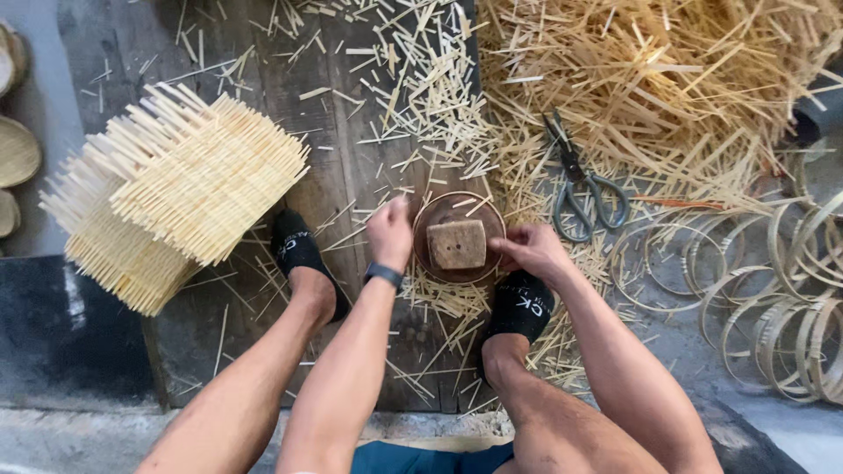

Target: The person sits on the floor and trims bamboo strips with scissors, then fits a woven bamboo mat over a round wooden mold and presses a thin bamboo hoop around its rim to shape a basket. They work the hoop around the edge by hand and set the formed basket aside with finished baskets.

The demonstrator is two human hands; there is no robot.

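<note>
Both hands at round wooden mould, floor level.
Left hand [391, 233] and right hand [533, 249]: each grip clasping the round mould [457, 237] rim; scissors [580, 186] just beyond right hand.

Single head-worn camera, looking almost straight down from above a seated person.

The view faces the floor between the person's knees, close enough that forearms fill the lower frame. The left hand [390, 233] and right hand [534, 250] sit near centre; beyond the fingers [514, 239] lies the wooden board [351, 158], toward the frame's top.
</note>
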